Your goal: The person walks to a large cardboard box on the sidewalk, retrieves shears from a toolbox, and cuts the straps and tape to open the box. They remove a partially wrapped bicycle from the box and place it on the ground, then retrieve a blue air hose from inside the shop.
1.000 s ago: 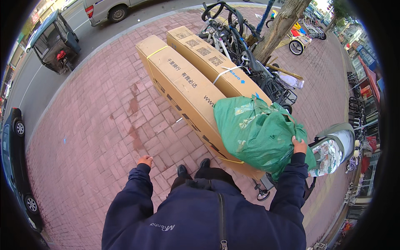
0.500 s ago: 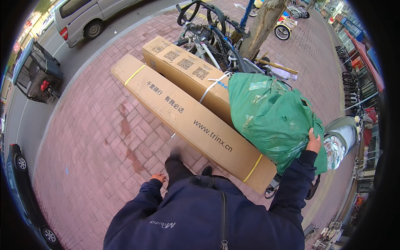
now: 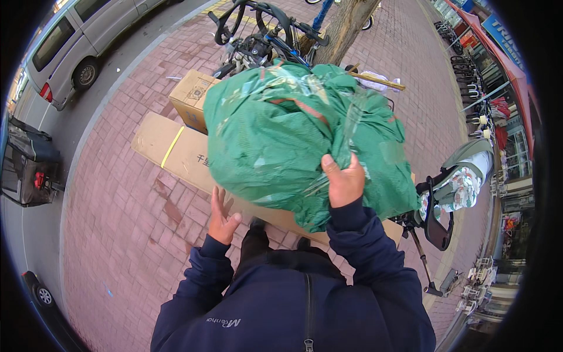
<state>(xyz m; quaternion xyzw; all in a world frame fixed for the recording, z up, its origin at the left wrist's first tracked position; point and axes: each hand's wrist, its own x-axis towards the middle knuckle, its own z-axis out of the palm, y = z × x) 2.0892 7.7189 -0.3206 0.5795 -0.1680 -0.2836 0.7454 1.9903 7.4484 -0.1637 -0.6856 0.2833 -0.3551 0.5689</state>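
A bulky green woven sack (image 3: 264,135), wrinkled and patched with clear tape, lies across two long cardboard boxes and hides much of them. My right hand (image 3: 345,180) grips a gathered fold on its near side, thumb up; some of its fingers are hidden in the cloth. Beside the sack's lower left edge, my left hand (image 3: 221,218) is open, fingers spread and pointing up, holding nothing. The nearer long box (image 3: 155,138) has a yellow strap round it. Behind it, the other box (image 3: 190,97) shows only its left end.
Bicycles (image 3: 264,44) lean by a tree trunk (image 3: 346,29) beyond the sack. To the right stands a scooter or bike with a mirror (image 3: 440,217) and a patterned cover (image 3: 466,182). Left of the brick pavement (image 3: 129,234), a grey van (image 3: 76,47) and a three-wheeler (image 3: 26,164) stand on the road.
The green sack has shifted left from the boxes' right end over their middle, with my right hand on it. My left hand has risen from my side toward the sack and opened.
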